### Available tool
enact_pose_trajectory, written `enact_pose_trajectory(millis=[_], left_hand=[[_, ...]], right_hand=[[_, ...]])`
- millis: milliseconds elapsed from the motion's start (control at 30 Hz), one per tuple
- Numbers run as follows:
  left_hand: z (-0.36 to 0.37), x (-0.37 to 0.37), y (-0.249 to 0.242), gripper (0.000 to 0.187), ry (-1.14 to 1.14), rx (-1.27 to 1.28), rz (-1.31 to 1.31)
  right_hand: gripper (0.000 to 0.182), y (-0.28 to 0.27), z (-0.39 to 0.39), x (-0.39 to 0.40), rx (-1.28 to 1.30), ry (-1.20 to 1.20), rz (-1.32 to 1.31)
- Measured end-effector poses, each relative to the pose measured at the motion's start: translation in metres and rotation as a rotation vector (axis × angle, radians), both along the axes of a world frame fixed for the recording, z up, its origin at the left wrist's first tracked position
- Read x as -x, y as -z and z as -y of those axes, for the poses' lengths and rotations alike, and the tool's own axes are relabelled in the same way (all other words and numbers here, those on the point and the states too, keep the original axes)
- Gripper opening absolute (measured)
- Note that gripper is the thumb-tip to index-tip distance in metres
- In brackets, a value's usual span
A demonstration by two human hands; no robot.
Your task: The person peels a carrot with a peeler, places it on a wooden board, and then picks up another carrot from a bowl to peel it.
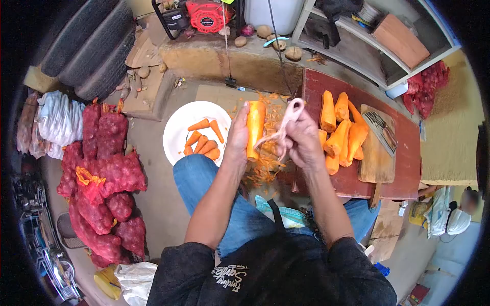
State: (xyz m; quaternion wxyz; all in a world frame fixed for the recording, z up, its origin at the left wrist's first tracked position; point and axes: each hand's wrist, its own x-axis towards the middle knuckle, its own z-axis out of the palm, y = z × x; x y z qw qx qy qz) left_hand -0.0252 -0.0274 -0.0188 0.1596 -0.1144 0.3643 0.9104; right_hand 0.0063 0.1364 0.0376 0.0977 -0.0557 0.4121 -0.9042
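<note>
My left hand is wrapped along one side of a thick peeled-looking carrot, holding it upright in front of me. In my right hand is a pale pink peeler with a looped handle end; its forked head lies right at the carrot's lower side. Orange peelings are scattered on the floor below both hands. To the left, several smaller carrots lie in a white basin. On the right, several large smooth carrots are piled on a red-brown table.
A wooden cutting board with knives on it lies on the table. Red net sacks of onions are stacked at left, below tires. A concrete ledge runs ahead, near a shelf and a dangling cord.
</note>
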Motion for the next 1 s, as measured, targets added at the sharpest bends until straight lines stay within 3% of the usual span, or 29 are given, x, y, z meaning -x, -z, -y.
enact_pose_trajectory(millis=[33, 300, 433, 733, 867, 1000], left_hand=[[-0.005, -0.001, 0.000, 0.046, -0.021, 0.002, 0.003], [-0.004, -0.009, -0.010, 0.043, 0.085, -0.086, -0.061], [-0.006, -0.010, -0.013, 0.049, 0.047, -0.015, -0.118], [-0.001, -0.005, -0.010, 0.042, -0.039, -0.121, -0.007], [0.001, -0.001, 0.018, 0.042, 0.003, -0.200, 0.052], [-0.003, -0.003, 0.004, 0.045, 0.071, -0.352, 0.101]], right_hand=[[0.024, 0.005, 0.002, -0.001, 0.042, -0.064, 0.000], [0.013, 0.025, -0.008, 0.093, 0.052, 0.161, -0.091], [0.012, 0.033, -0.025, 0.109, 0.014, 0.321, 0.016], [0.022, 0.011, -0.006, -0.026, -0.123, 0.124, -0.005], [0.026, 0.010, 0.007, -0.029, -0.069, -0.001, -0.041], [0.031, 0.015, 0.011, -0.016, -0.043, -0.088, -0.056]])
